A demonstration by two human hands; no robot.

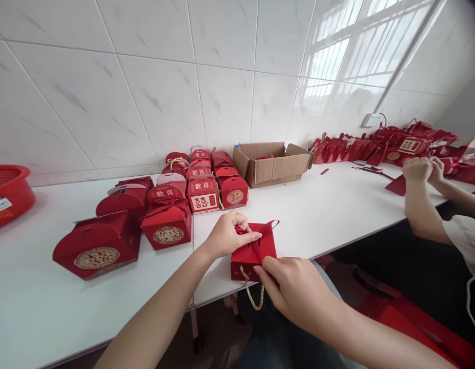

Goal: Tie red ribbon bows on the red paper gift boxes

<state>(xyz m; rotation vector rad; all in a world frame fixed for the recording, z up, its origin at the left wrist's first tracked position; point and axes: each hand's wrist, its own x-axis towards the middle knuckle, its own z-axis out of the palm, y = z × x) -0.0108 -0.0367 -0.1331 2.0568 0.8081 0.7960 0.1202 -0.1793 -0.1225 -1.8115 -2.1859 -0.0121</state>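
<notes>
A small red box (243, 273) with a gold rope handle (253, 302) rests at the front edge of the white table. Over its top, my left hand (230, 233) pinches a red ribbon (256, 248), thumb and fingers together. The fingers of my right hand (293, 287) are closed on the same ribbon near the box's front right side. A ribbon loop sticks up at the box's back right corner. The rope handle hangs from the front of the box over the table edge.
Several red gift boxes (203, 195) stand in rows at the left. Behind is an open cardboard box (277, 171). A red plastic basket (14, 192) sits far left. At right, a person's hands (417, 169) work by piled red boxes (410, 145).
</notes>
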